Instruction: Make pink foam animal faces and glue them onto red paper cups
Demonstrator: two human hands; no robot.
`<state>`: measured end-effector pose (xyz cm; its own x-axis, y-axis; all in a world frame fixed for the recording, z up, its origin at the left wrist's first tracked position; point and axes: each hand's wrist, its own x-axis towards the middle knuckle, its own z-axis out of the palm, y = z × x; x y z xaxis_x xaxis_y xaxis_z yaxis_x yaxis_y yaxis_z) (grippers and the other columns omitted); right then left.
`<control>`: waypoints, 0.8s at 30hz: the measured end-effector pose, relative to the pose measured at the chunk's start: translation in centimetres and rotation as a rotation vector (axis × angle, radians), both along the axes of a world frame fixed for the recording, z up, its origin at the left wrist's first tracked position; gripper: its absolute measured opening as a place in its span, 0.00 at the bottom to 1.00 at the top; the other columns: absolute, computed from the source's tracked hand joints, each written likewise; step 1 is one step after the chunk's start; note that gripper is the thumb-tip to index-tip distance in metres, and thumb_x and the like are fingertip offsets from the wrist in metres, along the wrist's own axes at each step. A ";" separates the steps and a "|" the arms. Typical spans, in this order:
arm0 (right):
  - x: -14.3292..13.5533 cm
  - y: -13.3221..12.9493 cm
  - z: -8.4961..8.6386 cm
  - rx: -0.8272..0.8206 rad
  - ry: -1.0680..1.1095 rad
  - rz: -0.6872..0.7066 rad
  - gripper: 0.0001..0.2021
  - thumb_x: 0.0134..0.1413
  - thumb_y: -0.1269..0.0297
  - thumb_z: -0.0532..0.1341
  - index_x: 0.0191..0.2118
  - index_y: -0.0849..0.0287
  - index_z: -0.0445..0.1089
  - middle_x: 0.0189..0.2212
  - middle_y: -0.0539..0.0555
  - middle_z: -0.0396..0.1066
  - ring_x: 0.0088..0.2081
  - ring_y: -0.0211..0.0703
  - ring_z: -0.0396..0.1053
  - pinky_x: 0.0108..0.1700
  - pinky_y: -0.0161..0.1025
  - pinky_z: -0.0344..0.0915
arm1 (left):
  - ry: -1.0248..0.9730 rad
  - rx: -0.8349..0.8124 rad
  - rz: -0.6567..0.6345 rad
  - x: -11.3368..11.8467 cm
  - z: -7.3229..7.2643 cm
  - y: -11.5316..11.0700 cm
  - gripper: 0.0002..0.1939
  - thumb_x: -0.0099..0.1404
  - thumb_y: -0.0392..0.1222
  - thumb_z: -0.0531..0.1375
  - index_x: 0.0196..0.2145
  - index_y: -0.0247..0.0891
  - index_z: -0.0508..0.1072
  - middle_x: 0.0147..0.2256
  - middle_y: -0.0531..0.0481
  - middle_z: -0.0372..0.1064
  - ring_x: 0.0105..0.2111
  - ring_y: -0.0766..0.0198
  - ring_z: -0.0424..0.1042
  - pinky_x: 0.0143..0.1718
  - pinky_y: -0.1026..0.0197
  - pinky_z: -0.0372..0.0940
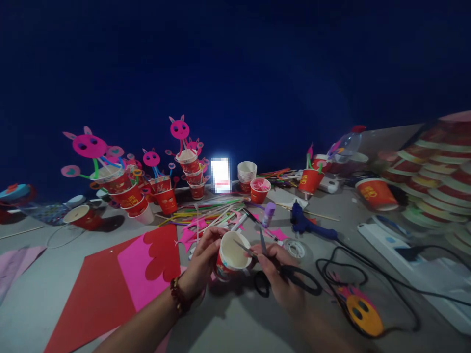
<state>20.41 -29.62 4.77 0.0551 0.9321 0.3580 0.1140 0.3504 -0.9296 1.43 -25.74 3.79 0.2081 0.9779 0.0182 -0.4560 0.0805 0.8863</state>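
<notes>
My left hand (206, 255) is closed around the side of a paper cup (231, 252), whose open mouth tilts toward me. A beaded bracelet circles that wrist. My right hand (278, 269) grips a pair of scissors with black handles (301, 279). The scissor blades (262, 240) are spread apart; one reaches over the cup's rim, the other points up beside it. Whether the blade touches the cup wall I cannot tell. The right fingertips are close to the cup's right side. Pink paper scraps (193, 233) lie just beyond the cup.
Red and pink sheets (106, 284) lie at left. Cup figures with pink faces (179, 130) stand behind, near a lit screen (221, 175). A blue glue gun (309, 223), its cord, a power strip (405, 264) and stacked cups (441, 176) occupy the right. A purple glue stick (269, 213) stands mid-table.
</notes>
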 end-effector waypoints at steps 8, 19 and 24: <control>-0.1 0.0 -0.1 -0.076 0.012 -0.005 0.10 0.64 0.56 0.59 0.37 0.52 0.76 0.30 0.52 0.78 0.35 0.48 0.76 0.41 0.41 0.72 | 0.293 0.192 0.077 -0.9 -1.5 -0.2 0.21 0.66 0.55 0.60 0.51 0.41 0.74 0.51 0.43 0.73 0.53 0.48 0.68 0.55 0.50 0.62; 0.1 -0.3 1.2 -0.034 0.179 0.026 0.09 0.63 0.57 0.60 0.43 0.51 0.76 0.36 0.53 0.78 0.35 0.46 0.76 0.41 0.42 0.74 | 0.097 0.096 -0.004 0.2 -1.3 -0.5 0.29 0.62 0.48 0.65 0.59 0.43 0.65 0.58 0.41 0.67 0.59 0.47 0.63 0.61 0.47 0.57; 0.2 -0.6 1.2 -0.065 0.070 0.092 0.11 0.64 0.56 0.58 0.44 0.52 0.76 0.38 0.54 0.79 0.38 0.49 0.77 0.45 0.44 0.74 | 0.078 0.064 0.005 0.2 -1.5 -0.6 0.29 0.64 0.51 0.63 0.60 0.44 0.63 0.60 0.42 0.64 0.57 0.48 0.66 0.58 0.47 0.61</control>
